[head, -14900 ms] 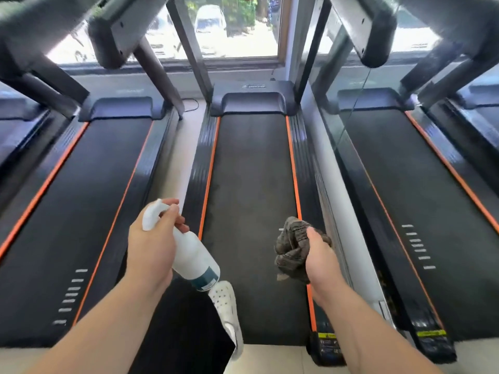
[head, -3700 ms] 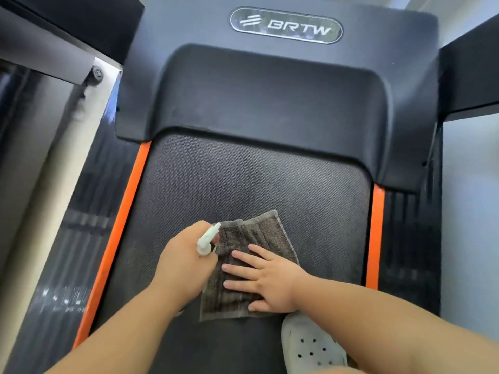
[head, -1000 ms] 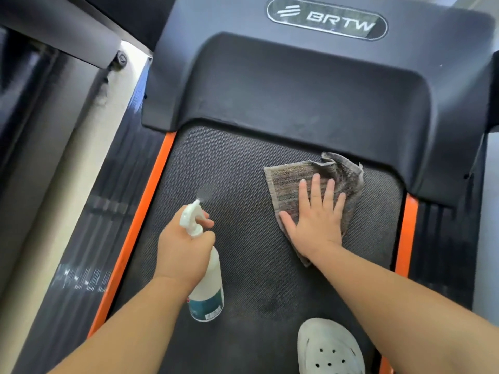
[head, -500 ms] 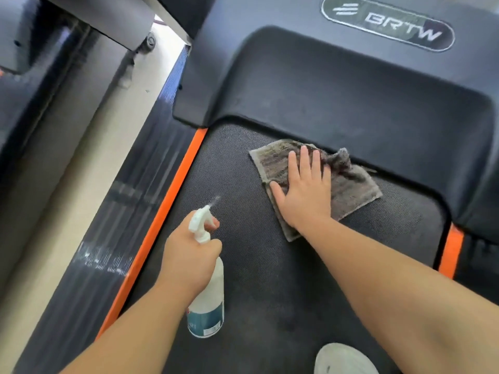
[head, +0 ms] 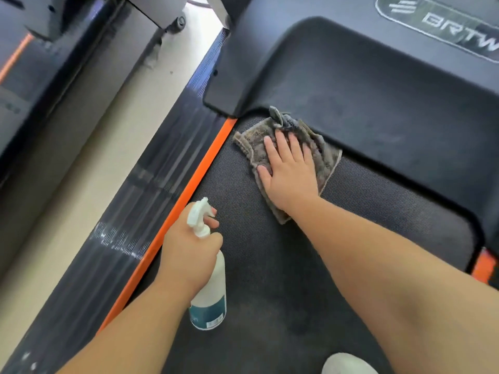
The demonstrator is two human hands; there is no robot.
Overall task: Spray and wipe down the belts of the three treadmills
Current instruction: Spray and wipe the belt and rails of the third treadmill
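Fingers of the right hand lie straight and slightly spread, pressing a grey-brown cloth flat on the treadmill belt. Just beyond the fingertips the cloth bunches against the lip of the motor cover. On the thumb side, the cloth's edge lies close to the orange strip. Back towards the wrist and to the thumb side, the left hand has its fingers curled round the neck of a white spray bottle, with at least one on the trigger. The nozzle points roughly towards the cloth.

Risks, as I judge them:
- The bunched edge could catch or tuck under the cover lip if the wipe pushes further forward.
- A squeeze now would likely wet the right hand as much as the belt.
- A white shoe stands on the belt behind the right forearm. Sprayed belt underfoot, with weight leaning on a flat hand, could mean a slip.

The cover's oval badge reads "BRTW" beside a striped emblem and is cut off at the frame edge. The bottle's teal label seems to carry small print, too blurred to read.
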